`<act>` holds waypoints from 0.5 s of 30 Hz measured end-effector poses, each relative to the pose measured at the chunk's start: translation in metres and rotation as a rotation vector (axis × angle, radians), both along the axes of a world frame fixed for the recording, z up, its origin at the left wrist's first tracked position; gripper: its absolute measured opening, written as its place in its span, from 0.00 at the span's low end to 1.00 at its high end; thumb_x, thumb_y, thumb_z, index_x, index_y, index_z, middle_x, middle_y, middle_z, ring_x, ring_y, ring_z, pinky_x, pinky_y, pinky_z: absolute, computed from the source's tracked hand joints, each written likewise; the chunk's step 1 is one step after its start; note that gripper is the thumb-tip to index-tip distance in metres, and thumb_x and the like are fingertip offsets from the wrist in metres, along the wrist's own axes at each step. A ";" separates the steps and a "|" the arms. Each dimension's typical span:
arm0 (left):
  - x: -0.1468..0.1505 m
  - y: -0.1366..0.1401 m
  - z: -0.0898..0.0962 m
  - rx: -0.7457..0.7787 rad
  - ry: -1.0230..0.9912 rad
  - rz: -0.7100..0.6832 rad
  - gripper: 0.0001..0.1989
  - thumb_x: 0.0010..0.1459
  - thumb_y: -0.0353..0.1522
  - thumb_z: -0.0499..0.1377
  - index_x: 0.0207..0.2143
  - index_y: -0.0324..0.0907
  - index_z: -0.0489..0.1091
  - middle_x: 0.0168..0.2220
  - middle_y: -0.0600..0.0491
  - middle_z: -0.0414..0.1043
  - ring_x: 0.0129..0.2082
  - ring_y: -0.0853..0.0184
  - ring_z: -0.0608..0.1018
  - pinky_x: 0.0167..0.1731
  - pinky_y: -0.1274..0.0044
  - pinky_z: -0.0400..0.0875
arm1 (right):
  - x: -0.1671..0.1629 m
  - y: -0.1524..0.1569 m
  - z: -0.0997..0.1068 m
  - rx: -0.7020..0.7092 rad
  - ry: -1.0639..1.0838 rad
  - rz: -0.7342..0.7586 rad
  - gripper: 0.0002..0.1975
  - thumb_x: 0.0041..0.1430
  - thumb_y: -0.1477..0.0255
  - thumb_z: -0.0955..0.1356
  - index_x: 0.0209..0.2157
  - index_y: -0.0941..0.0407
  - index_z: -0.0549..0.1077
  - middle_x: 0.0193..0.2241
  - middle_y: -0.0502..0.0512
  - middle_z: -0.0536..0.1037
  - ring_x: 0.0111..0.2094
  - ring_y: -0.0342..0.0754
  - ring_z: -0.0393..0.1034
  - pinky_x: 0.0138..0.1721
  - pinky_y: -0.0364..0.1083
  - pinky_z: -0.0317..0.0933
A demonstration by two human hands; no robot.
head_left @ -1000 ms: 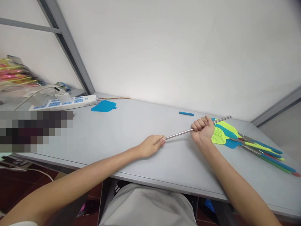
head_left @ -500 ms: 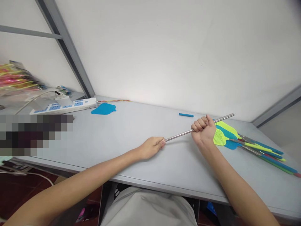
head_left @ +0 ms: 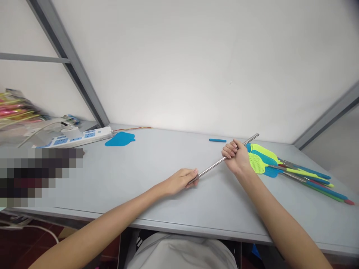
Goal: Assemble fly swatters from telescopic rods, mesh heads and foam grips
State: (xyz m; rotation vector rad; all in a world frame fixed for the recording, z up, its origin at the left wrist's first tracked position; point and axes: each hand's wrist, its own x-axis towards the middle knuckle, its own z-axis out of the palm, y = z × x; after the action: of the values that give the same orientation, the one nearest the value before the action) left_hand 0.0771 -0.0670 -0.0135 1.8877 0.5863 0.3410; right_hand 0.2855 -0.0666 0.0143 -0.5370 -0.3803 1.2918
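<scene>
A shiny metal rod slants up to the right above the table, held in both hands. Its lower end sits between the thumb and fingers of my left hand. My right hand is wrapped round the rod farther up, and the tip sticks out beyond it. Behind the hands, near the wall, lies a short blue handle grip. To the left a blue fly swatter head lies flat by itself. Right of my right hand is a pile of fly swatters with yellow-green heads and coloured handles.
A white power strip with a plug and cable lies at the back left. Beyond it are colourful plastic-wrapped items. Grey metal posts frame the table, and a white wall stands behind. A blurred-out patch covers the left edge.
The rod has tilted more steeply, its upper end shifting left. My left hand has loosened from a fist into a thumb-and-finger hold on the lower end. The camera view has shifted slightly.
</scene>
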 end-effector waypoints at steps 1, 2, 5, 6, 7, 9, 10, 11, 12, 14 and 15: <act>0.000 0.000 -0.001 0.005 0.013 0.000 0.24 0.57 0.44 0.35 0.22 0.38 0.59 0.16 0.59 0.51 0.18 0.75 0.56 0.21 0.81 0.52 | -0.001 0.001 -0.001 -0.007 -0.009 0.014 0.15 0.50 0.74 0.61 0.16 0.57 0.49 0.11 0.40 0.46 0.10 0.35 0.42 0.09 0.36 0.43; 0.000 0.001 -0.001 0.013 0.025 0.003 0.23 0.57 0.45 0.36 0.21 0.38 0.58 0.16 0.59 0.50 0.17 0.75 0.55 0.20 0.81 0.51 | -0.001 0.001 -0.001 -0.011 -0.020 0.028 0.14 0.50 0.74 0.61 0.16 0.57 0.50 0.11 0.40 0.46 0.10 0.34 0.43 0.10 0.36 0.44; 0.001 0.002 -0.003 0.058 0.044 0.031 0.22 0.55 0.46 0.39 0.19 0.39 0.53 0.17 0.59 0.47 0.18 0.76 0.52 0.18 0.81 0.48 | -0.001 0.002 -0.001 -0.021 -0.069 0.050 0.12 0.50 0.72 0.61 0.17 0.57 0.55 0.11 0.42 0.49 0.12 0.35 0.47 0.12 0.36 0.48; 0.001 0.002 -0.004 0.077 0.046 0.043 0.21 0.55 0.46 0.40 0.19 0.39 0.51 0.18 0.59 0.46 0.18 0.75 0.51 0.18 0.81 0.48 | -0.001 0.002 0.000 -0.023 -0.088 0.050 0.11 0.50 0.71 0.61 0.18 0.57 0.57 0.11 0.43 0.51 0.13 0.35 0.48 0.13 0.36 0.49; 0.001 0.002 -0.004 0.094 0.048 0.053 0.21 0.55 0.46 0.40 0.18 0.39 0.50 0.18 0.59 0.45 0.18 0.75 0.51 0.18 0.81 0.47 | 0.000 0.003 0.001 -0.026 -0.102 0.046 0.10 0.50 0.70 0.61 0.19 0.58 0.58 0.12 0.43 0.52 0.13 0.36 0.50 0.13 0.37 0.51; 0.002 0.002 -0.004 0.116 0.057 0.069 0.21 0.55 0.46 0.40 0.19 0.40 0.49 0.19 0.59 0.44 0.19 0.75 0.51 0.19 0.81 0.47 | 0.002 0.004 0.003 -0.040 -0.104 0.038 0.09 0.50 0.68 0.61 0.20 0.58 0.60 0.12 0.45 0.54 0.15 0.37 0.52 0.15 0.38 0.53; 0.002 0.001 -0.003 0.124 0.062 0.080 0.20 0.55 0.45 0.40 0.19 0.40 0.48 0.19 0.59 0.44 0.19 0.75 0.51 0.19 0.81 0.47 | 0.003 0.004 0.003 -0.052 -0.090 0.035 0.09 0.50 0.68 0.61 0.21 0.58 0.61 0.13 0.45 0.55 0.15 0.38 0.53 0.15 0.38 0.54; 0.002 0.001 -0.003 0.133 0.067 0.091 0.20 0.55 0.45 0.40 0.19 0.40 0.48 0.19 0.59 0.44 0.19 0.75 0.51 0.19 0.81 0.47 | 0.006 0.005 0.003 -0.068 -0.066 0.031 0.09 0.50 0.69 0.60 0.21 0.58 0.61 0.13 0.46 0.56 0.15 0.38 0.54 0.16 0.38 0.54; 0.002 0.001 -0.002 0.143 0.071 0.101 0.20 0.55 0.45 0.40 0.19 0.40 0.48 0.19 0.59 0.45 0.19 0.75 0.51 0.19 0.81 0.48 | 0.009 0.007 0.003 -0.084 -0.036 0.023 0.08 0.50 0.70 0.60 0.21 0.58 0.60 0.13 0.46 0.56 0.15 0.38 0.54 0.16 0.38 0.54; 0.002 0.000 -0.002 0.166 0.078 0.118 0.20 0.56 0.44 0.40 0.19 0.40 0.48 0.19 0.59 0.46 0.19 0.75 0.53 0.19 0.81 0.49 | 0.018 0.010 0.003 -0.111 0.025 -0.002 0.07 0.50 0.73 0.59 0.20 0.58 0.59 0.13 0.45 0.56 0.14 0.37 0.53 0.15 0.38 0.53; 0.002 -0.001 -0.001 0.177 0.083 0.123 0.20 0.56 0.44 0.39 0.19 0.40 0.49 0.19 0.59 0.47 0.19 0.75 0.53 0.19 0.81 0.50 | 0.024 0.011 0.002 -0.121 0.054 -0.024 0.07 0.49 0.74 0.59 0.20 0.57 0.58 0.12 0.45 0.55 0.14 0.37 0.52 0.14 0.37 0.52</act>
State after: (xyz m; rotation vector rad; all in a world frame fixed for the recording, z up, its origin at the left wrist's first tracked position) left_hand 0.0786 -0.0675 -0.0147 2.0472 0.7510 0.4074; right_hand 0.3092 -0.0556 0.0162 -0.6052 -0.2516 1.3091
